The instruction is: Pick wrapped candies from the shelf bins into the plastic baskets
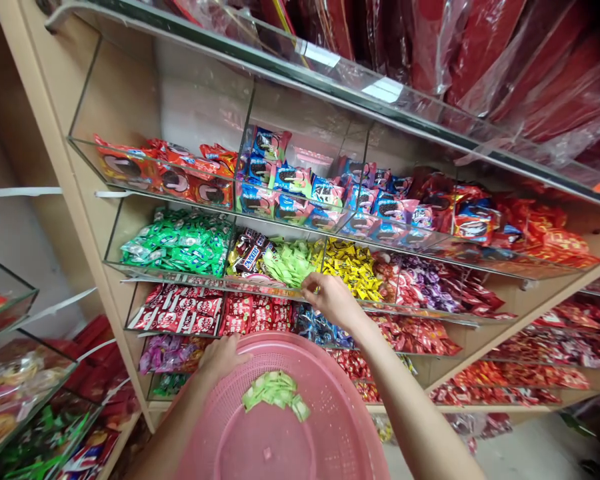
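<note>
My left hand (223, 357) grips the left rim of a pink plastic basket (350, 400), thumb over the edge. Several light-green wrapped candies (275, 393) lie in a small heap inside it. Above the far rim, my right hand (333, 300) is at the front edge of a clear shelf bin, with curled fingers close to a pile of matching light-green candies (290, 263). What those fingers hold, if anything, is hidden. Beside that pile are Snickers bars (253, 250) on the left and yellow-wrapped candies (353, 267) on the right.
Green-wrapped candies (180, 240) fill the bin at left. Blue cookie packs (293, 180) stand on the shelf above, behind clear panels. Red-and-white packets (180, 308) lie below. A glass shelf edge (330, 63) crosses overhead, and a wooden side panel (75, 200) rises at left.
</note>
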The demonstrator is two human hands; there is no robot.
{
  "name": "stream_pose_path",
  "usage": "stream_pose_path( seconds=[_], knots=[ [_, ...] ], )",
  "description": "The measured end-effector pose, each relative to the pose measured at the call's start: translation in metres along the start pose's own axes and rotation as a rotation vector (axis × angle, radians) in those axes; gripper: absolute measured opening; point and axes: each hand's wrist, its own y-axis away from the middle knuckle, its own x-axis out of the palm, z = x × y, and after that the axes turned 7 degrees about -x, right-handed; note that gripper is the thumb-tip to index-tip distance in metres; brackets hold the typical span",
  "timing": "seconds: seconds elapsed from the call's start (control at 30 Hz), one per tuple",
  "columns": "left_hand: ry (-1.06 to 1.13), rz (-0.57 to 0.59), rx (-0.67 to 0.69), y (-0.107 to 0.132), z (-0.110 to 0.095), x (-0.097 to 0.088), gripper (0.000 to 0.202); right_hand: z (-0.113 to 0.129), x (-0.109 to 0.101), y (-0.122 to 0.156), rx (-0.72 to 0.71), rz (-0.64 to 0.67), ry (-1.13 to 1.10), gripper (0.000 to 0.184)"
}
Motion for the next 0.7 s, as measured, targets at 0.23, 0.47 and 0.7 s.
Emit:
stream_pose_path(
  seconds=[0.23,0.47,0.7],
  knots=[
    [0.005,-0.017,0.007,-0.001,0.003,0.005,0.053,-0.012,0.000,-0.041,-0.025,0.096,0.209,0.031],
    [0.021,-0.017,0.011,0.000,0.003,0.005,0.053,-0.011,0.001,-0.050,-0.034,0.181,0.169,0.034],
    [0.026,-0.007,0.009,-0.001,0.004,0.004,0.055,-0.016,0.001,-0.054,-0.018,0.183,0.161,0.027]
  ],
)
